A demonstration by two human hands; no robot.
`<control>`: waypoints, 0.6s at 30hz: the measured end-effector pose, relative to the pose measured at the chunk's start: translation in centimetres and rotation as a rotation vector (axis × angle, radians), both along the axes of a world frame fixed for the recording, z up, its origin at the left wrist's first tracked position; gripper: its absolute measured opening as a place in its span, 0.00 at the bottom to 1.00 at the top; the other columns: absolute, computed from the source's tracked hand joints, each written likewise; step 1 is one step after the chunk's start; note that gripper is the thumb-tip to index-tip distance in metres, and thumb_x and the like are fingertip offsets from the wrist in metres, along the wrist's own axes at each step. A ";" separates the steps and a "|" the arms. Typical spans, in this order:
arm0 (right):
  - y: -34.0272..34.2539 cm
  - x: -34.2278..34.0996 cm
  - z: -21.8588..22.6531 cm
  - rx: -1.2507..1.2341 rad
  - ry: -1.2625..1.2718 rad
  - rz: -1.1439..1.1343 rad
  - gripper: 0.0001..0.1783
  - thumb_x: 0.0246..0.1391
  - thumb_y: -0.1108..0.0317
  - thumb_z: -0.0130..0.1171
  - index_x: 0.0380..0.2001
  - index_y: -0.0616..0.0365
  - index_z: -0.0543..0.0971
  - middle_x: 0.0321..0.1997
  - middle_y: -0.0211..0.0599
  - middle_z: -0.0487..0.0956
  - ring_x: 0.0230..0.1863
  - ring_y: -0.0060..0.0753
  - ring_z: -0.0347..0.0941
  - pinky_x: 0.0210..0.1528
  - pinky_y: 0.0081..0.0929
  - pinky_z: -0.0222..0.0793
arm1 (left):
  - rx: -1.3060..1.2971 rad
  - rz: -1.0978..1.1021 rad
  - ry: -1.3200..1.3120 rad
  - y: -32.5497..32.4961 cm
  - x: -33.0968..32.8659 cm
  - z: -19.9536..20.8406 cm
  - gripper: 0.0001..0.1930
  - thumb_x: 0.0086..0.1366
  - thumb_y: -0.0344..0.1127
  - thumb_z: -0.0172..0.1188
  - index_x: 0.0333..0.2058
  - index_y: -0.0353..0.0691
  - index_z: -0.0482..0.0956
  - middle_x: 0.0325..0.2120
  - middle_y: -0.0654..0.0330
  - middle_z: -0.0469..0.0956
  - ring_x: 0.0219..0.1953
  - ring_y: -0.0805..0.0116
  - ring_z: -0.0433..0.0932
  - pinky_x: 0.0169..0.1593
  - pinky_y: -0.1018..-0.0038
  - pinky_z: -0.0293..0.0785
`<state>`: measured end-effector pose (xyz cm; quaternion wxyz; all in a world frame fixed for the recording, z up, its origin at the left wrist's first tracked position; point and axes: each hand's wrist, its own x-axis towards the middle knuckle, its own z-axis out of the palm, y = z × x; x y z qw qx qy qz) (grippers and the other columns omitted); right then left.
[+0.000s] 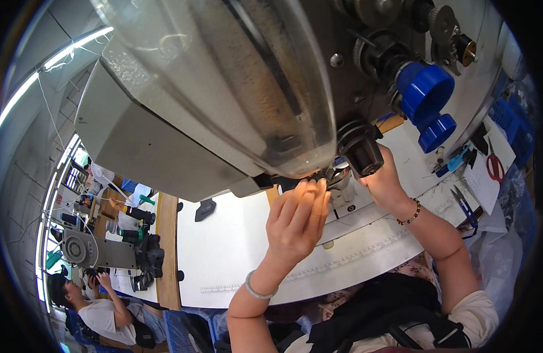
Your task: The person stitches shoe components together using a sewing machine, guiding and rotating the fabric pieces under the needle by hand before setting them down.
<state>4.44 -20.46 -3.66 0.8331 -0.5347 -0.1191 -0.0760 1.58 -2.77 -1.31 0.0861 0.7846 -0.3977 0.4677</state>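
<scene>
Close in, black cloth [371, 309] below the near edge of the white desk [224, 253]. Over that edge, past a ruler strip [354, 256], the left hand [296, 226], with fingers straight and pressed together, tips at a dark piece [290, 182] under the sewing machine [165, 141]. Cannot tell pinching from pressing there, nor the long axis of the piece, mostly hidden. Just beyond and slightly left of those tips, so nearer to the left hand than to the right hand [386, 185]. On the right, fingers partly behind a black round fitting [361, 150]; cannot tell what, if anything, between them. Open room leftward on the desk, toward a flat black scrap [205, 210]; tight above, beneath the clear cover [248, 88], and rightward by the fitting. Farther right, red-handled scissors [495, 167] on paper [480, 183], with dark-blue snips [467, 209] nearby. Farthest, at left, a co-worker [106, 315] at another machine [100, 250].
</scene>
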 end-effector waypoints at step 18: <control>0.9 -1.9 -0.5 -0.026 0.053 -0.172 0.26 0.60 0.51 0.58 0.16 0.58 0.71 0.13 0.20 0.66 0.15 0.09 0.58 0.16 0.15 0.50 | -0.080 -0.091 0.022 1.6 1.3 -0.5 0.12 0.49 0.26 0.71 0.34 0.33 0.83 0.31 0.59 0.79 0.36 0.62 0.81 0.38 0.71 0.79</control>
